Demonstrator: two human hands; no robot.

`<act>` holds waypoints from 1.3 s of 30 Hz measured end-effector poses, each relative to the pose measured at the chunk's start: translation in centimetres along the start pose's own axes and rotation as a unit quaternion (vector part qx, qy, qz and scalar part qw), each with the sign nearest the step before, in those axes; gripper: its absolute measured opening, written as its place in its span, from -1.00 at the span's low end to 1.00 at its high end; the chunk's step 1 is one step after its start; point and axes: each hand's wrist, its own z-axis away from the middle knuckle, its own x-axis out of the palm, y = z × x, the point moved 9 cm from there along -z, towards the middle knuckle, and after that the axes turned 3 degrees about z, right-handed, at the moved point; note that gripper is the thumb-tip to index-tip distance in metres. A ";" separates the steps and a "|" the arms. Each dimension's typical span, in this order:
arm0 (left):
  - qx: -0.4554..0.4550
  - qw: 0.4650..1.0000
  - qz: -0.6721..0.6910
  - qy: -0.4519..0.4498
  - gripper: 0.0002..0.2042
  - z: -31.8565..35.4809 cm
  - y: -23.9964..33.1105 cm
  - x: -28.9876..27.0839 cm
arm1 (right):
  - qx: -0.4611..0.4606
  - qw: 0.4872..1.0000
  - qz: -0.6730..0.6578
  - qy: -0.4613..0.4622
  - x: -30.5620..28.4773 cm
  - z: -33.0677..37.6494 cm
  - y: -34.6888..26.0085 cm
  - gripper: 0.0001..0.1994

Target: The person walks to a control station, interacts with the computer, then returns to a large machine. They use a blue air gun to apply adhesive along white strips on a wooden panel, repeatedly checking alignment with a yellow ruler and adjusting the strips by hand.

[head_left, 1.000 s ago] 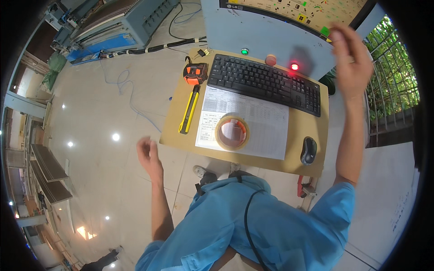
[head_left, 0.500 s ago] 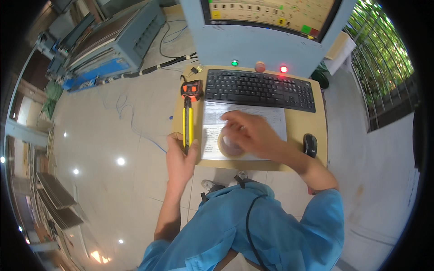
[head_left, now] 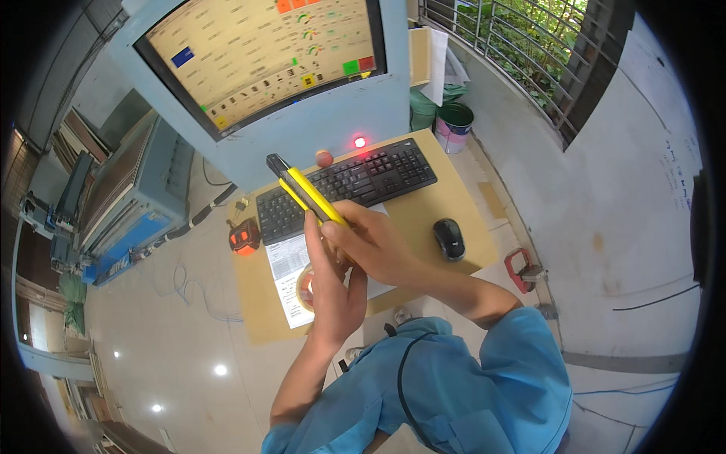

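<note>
Both my hands are together above the desk's front part, closed round the lower end of a yellow and black utility knife (head_left: 311,194). The knife slants up to the left, its black tip over the keyboard. My right hand (head_left: 378,246) grips the handle with thumb and fingers. My left hand (head_left: 336,299) is pressed against it from below, fingers along the handle's end; some fingers are hidden. Beside the left hand, a roll of tape (head_left: 303,289) lies on printed paper sheets (head_left: 289,261), partly covered by that hand.
A black keyboard (head_left: 393,174) lies at the desk's back, with an orange and black tape measure (head_left: 244,237) at its left and a mouse (head_left: 449,239) at right. Behind stands a blue cabinet with a screen (head_left: 265,57). Buckets (head_left: 454,125) stand beyond the desk's right corner.
The utility knife has risen from the desk's left side and tilted, moving inward with my left hand. My right hand has left the tape roll and joined it. The head view has turned.
</note>
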 end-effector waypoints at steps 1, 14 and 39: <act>-0.008 1.000 0.014 0.008 -0.05 -0.4 -0.2 0.6 | -0.001 1.000 -0.016 0.004 -0.7 0.4 0.1 -0.76; 0.006 0.988 -0.150 0.045 -0.17 -2.4 0.3 1.7 | -0.086 0.982 0.010 0.169 -15.4 0.8 -5.2 -0.64; -0.124 0.970 -0.075 0.194 -0.56 5.4 -5.1 -6.8 | -0.149 0.773 0.585 0.195 -32.6 -22.0 -20.9 -0.74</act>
